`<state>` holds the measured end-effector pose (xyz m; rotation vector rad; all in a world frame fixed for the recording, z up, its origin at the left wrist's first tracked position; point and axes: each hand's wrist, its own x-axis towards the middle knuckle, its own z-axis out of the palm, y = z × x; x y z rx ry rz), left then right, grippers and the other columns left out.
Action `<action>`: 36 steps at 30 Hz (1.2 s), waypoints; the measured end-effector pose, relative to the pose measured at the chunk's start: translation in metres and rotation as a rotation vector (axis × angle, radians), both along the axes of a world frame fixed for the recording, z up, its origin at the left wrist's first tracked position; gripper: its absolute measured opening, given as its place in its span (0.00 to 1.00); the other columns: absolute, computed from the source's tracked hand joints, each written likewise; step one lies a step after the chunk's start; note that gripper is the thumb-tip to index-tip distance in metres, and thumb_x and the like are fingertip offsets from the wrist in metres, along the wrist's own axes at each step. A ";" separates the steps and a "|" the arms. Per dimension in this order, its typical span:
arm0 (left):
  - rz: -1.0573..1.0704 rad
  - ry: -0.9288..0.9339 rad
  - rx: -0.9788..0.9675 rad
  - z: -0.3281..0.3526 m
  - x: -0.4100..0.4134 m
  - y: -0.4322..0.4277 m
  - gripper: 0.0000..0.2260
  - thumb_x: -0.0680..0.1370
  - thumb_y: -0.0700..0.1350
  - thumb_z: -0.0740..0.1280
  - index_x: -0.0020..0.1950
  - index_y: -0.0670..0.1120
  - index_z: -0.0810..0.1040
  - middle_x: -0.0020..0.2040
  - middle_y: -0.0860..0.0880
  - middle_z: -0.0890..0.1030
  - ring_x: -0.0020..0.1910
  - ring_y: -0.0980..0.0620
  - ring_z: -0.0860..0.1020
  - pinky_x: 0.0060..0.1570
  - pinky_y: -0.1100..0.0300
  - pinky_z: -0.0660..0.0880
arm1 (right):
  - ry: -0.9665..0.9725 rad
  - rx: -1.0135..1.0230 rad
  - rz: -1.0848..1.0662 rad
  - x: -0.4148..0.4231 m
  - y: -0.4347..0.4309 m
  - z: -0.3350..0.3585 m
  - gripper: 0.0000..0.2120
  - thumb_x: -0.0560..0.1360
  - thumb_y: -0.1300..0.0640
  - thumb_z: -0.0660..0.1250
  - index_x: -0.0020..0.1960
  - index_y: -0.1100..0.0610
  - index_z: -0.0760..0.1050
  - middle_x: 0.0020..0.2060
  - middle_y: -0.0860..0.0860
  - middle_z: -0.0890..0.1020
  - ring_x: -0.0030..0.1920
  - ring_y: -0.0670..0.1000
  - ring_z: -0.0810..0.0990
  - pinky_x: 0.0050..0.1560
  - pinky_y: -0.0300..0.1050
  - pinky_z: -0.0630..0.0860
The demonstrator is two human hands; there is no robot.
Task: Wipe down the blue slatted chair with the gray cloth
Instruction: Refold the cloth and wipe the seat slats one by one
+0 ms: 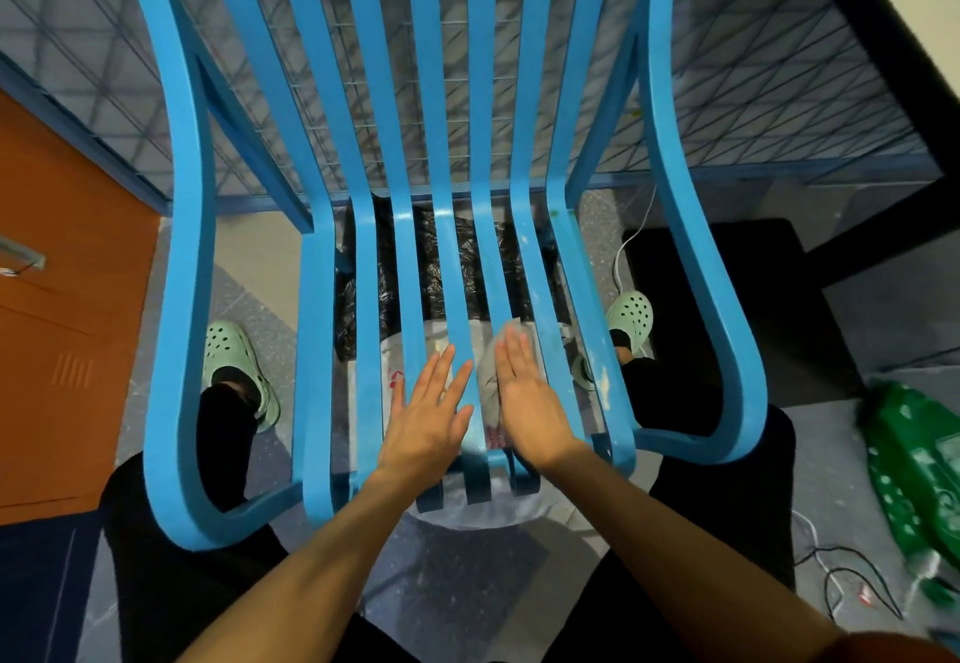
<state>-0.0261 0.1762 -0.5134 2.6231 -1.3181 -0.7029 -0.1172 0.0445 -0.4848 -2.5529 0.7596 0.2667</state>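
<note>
Lower centre of frame: left hand (422, 423) flat, fingers spread on blue slatted metal chair (363, 298) seat, crumpled gray cloth (487, 376) just right of it, pinned under flat straight-fingered right hand (524, 392).

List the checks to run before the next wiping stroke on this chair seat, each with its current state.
1. Gray cloth under the right hand: ok, straight fingers press it onto the seat slats.
2. Left hand steadying the blue slatted chair: ok, it lies flat on the slats beside the cloth.
3. Slats ahead of the cloth: ok, nothing lies on them.
4. Pale marks on the right-side slats: not ok, plainly visible.
5. Cloth's wiping face: cannot tell, the hand hides most of it.
</note>
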 end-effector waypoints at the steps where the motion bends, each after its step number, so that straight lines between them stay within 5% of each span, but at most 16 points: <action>1: -0.003 0.001 0.007 0.000 0.000 0.000 0.26 0.83 0.59 0.46 0.79 0.58 0.41 0.77 0.58 0.32 0.74 0.58 0.31 0.74 0.43 0.36 | 0.025 0.008 0.008 -0.005 0.002 -0.002 0.41 0.78 0.70 0.59 0.77 0.59 0.33 0.75 0.53 0.30 0.75 0.53 0.31 0.75 0.43 0.44; 5: -0.011 0.029 0.027 0.008 0.005 -0.006 0.27 0.83 0.59 0.46 0.79 0.55 0.41 0.78 0.55 0.35 0.77 0.55 0.35 0.75 0.42 0.37 | 0.090 0.051 0.059 -0.023 0.007 -0.005 0.36 0.79 0.66 0.57 0.78 0.62 0.37 0.74 0.54 0.33 0.75 0.53 0.35 0.78 0.49 0.47; 8: -0.028 0.029 0.018 0.012 0.016 -0.011 0.29 0.80 0.60 0.43 0.80 0.53 0.42 0.79 0.55 0.37 0.78 0.54 0.37 0.75 0.43 0.36 | -0.046 -0.025 0.120 -0.038 0.009 -0.020 0.27 0.75 0.64 0.62 0.73 0.70 0.62 0.73 0.64 0.62 0.73 0.62 0.64 0.73 0.53 0.60; 10: -0.032 0.016 -0.008 0.009 0.027 -0.015 0.30 0.80 0.60 0.42 0.80 0.52 0.43 0.79 0.55 0.39 0.78 0.54 0.37 0.75 0.44 0.36 | -0.099 -0.088 0.155 -0.041 0.009 -0.024 0.23 0.77 0.63 0.62 0.70 0.70 0.66 0.71 0.64 0.67 0.72 0.62 0.67 0.71 0.50 0.63; 17: -0.005 0.033 -0.069 -0.001 0.060 -0.045 0.26 0.84 0.56 0.49 0.80 0.52 0.46 0.80 0.55 0.41 0.78 0.55 0.38 0.75 0.42 0.38 | -0.023 -0.136 0.142 0.005 -0.016 -0.025 0.26 0.76 0.60 0.49 0.70 0.71 0.65 0.71 0.66 0.65 0.71 0.65 0.65 0.72 0.56 0.62; 19: 0.010 0.042 -0.067 -0.003 0.069 -0.055 0.26 0.84 0.56 0.49 0.80 0.53 0.46 0.80 0.56 0.41 0.78 0.55 0.37 0.75 0.40 0.38 | 0.030 -0.181 0.143 0.027 -0.027 -0.022 0.32 0.75 0.56 0.39 0.73 0.71 0.59 0.74 0.66 0.59 0.74 0.65 0.60 0.75 0.56 0.47; 21: 0.032 0.050 -0.062 -0.007 0.076 -0.064 0.26 0.84 0.56 0.49 0.80 0.53 0.45 0.80 0.56 0.40 0.78 0.56 0.37 0.74 0.39 0.38 | 0.123 -0.156 0.161 0.043 -0.039 -0.023 0.31 0.77 0.55 0.33 0.77 0.68 0.43 0.76 0.63 0.42 0.77 0.63 0.43 0.73 0.49 0.32; 24: 0.042 -0.036 -0.094 -0.016 0.080 -0.071 0.26 0.83 0.55 0.51 0.80 0.52 0.49 0.80 0.54 0.43 0.79 0.54 0.40 0.74 0.36 0.44 | 0.167 -0.132 0.145 0.069 -0.057 -0.024 0.28 0.82 0.60 0.46 0.77 0.66 0.36 0.76 0.61 0.36 0.77 0.61 0.36 0.76 0.49 0.34; 26: 0.025 -0.156 -0.123 -0.022 0.080 -0.071 0.26 0.83 0.55 0.53 0.80 0.49 0.55 0.80 0.50 0.51 0.79 0.50 0.49 0.72 0.34 0.56 | 0.160 -0.136 0.131 0.089 -0.068 -0.025 0.28 0.82 0.62 0.47 0.77 0.66 0.37 0.76 0.62 0.37 0.77 0.61 0.36 0.75 0.49 0.34; 29: 0.036 -0.153 -0.151 -0.028 0.080 -0.071 0.25 0.82 0.56 0.52 0.79 0.50 0.58 0.80 0.50 0.54 0.79 0.50 0.52 0.71 0.35 0.59 | 0.133 -0.154 0.109 0.114 -0.087 -0.024 0.29 0.81 0.66 0.48 0.77 0.66 0.38 0.77 0.62 0.38 0.77 0.60 0.36 0.71 0.45 0.31; 32: 0.032 -0.147 -0.153 -0.029 0.080 -0.070 0.26 0.82 0.57 0.48 0.79 0.51 0.56 0.80 0.51 0.52 0.79 0.51 0.50 0.71 0.35 0.57 | 0.075 -0.121 0.057 0.144 -0.105 -0.026 0.33 0.78 0.72 0.52 0.77 0.66 0.39 0.77 0.60 0.40 0.77 0.58 0.38 0.72 0.42 0.39; 36: 0.060 -0.093 -0.195 -0.030 0.081 -0.070 0.25 0.82 0.57 0.48 0.79 0.52 0.55 0.80 0.53 0.50 0.79 0.52 0.48 0.72 0.38 0.53 | 0.001 -0.154 0.044 0.170 -0.120 -0.029 0.37 0.75 0.75 0.56 0.78 0.66 0.41 0.78 0.60 0.42 0.78 0.58 0.41 0.66 0.41 0.68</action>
